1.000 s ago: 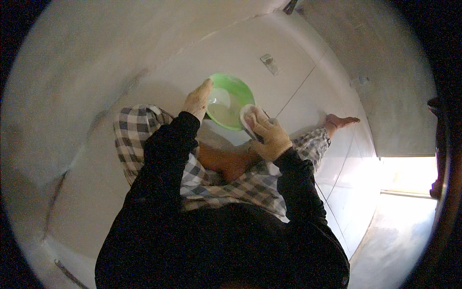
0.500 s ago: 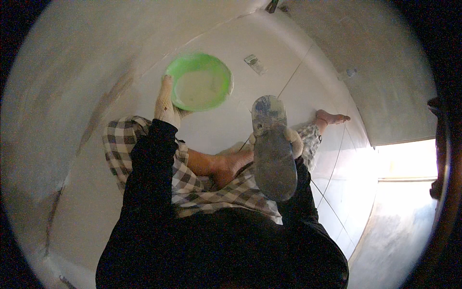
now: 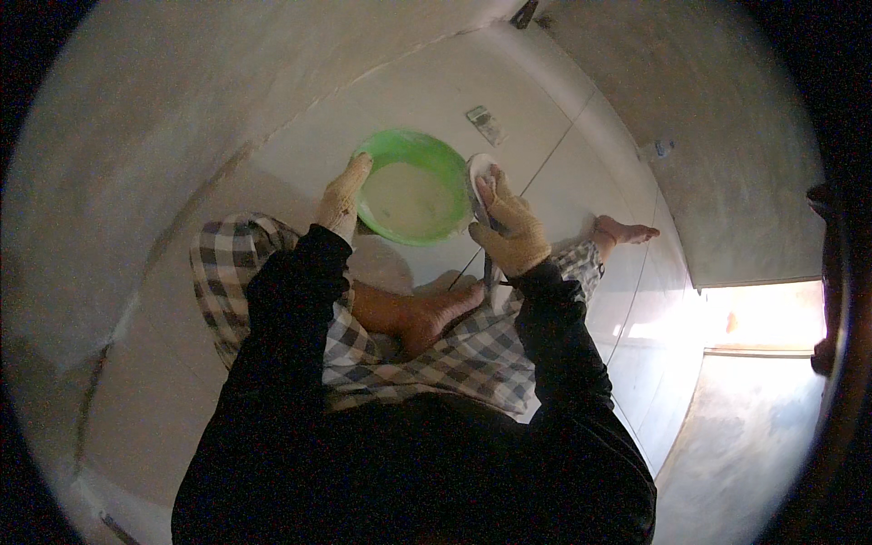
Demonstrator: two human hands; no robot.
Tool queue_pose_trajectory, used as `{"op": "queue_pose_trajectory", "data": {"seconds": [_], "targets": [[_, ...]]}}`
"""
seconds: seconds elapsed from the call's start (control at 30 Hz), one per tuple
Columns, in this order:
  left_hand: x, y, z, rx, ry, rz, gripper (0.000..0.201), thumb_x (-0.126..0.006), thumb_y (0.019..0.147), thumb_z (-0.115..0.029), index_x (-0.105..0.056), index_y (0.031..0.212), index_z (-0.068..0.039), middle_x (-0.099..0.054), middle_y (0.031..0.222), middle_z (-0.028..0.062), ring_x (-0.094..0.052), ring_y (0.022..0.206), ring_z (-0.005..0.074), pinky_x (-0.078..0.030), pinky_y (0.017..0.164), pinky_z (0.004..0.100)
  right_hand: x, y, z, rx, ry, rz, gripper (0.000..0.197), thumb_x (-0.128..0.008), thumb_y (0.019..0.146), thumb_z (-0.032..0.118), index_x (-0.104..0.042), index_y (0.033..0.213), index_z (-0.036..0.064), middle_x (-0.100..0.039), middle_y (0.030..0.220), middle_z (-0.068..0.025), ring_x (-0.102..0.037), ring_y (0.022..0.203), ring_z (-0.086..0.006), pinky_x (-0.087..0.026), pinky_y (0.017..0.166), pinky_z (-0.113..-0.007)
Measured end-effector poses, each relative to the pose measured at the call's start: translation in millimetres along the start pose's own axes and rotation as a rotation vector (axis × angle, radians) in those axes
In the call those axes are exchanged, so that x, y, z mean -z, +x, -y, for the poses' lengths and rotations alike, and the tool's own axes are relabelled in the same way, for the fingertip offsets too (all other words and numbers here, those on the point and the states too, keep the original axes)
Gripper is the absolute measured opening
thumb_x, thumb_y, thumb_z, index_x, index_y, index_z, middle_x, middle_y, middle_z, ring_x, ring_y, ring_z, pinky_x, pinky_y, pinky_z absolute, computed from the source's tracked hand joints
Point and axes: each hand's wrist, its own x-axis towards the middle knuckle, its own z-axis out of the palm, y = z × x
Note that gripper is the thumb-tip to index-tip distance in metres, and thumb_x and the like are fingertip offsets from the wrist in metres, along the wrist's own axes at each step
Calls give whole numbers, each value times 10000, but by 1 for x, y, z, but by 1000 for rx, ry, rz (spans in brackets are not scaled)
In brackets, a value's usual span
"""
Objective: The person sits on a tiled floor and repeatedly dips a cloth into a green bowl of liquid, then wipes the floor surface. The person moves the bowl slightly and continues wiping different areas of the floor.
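In my gloved left hand (image 3: 344, 195) is the left rim of a round green basin (image 3: 461, 191), my thumb over its edge. Pale, milky paste (image 3: 409, 202) covers the basin's bottom. My right hand (image 3: 511, 230), in a cream glove with bare fingertips showing, grips a flat, sole-shaped pad (image 3: 480, 169). That pad is turned nearly edge-on close to the basin's right rim, with whitish stuff on its far end. Whether it touches the rim I cannot tell. The glove hides the pad's middle.
Beyond the basin a small flat rectangular item (image 3: 486, 125) lies on the pale tiled floor (image 3: 554, 109). My bent leg and bare foot (image 3: 431, 322) are below the basin; another foot (image 3: 625, 229) stretches right. Walls (image 3: 736, 182) curve around, with a bright opening (image 3: 763, 316) at right.
The basin has shifted right and toward me with my left hand. My right hand has swung forward to the basin's right side, turning the pad from face-up to nearly edge-on.
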Motion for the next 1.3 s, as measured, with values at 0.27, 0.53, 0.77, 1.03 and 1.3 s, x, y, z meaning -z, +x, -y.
{"op": "queue_pose_trajectory", "data": {"seconds": [0.27,0.53,0.77,1.03,1.3], "targets": [[25,0,-40,620,-718,-83,646,-584,912,-521,-508,1332,-37,-608,1199,134,-629,1038,240,-550,817,383,40,-28,-22,136,-428,491,689,-671,752,212,-455,1400,120,-456,1436,-130,-566,1050,-380,-478,914,-445],[22,10,-66,695,-633,2,652,-504,921,-564,-427,1401,-130,-518,1301,171,-596,1089,297,-567,761,480,20,-85,-48,-667,1149,190,472,-684,782,275,-627,1122,-49,-688,1025,-186,-676,838,-288,-564,733,-390],[13,-1,-61,816,-524,89,679,-496,924,-569,-415,1412,-104,-493,1331,206,-567,1137,328,-559,776,511,3,-82,-15,-678,1579,143,449,-665,796,181,-596,1190,-23,-636,1108,-164,-623,947,-266,-516,855,-377],[7,2,-59,813,-459,173,715,-463,938,-601,-457,1384,-42,-550,1301,202,-584,1133,265,-479,967,380,19,-51,4,-351,478,-91,729,-676,792,130,-395,1461,66,-275,1552,-211,-156,1472,-286,-170,1175,-383],[7,6,-6,403,-143,280,705,-476,944,-575,-470,1373,-15,-514,1363,184,-558,1181,239,-446,1005,331,11,-35,7,-52,-387,-153,628,-741,706,281,-582,1304,174,-439,1472,-107,-522,1111,-376,-451,927,-450]]}}
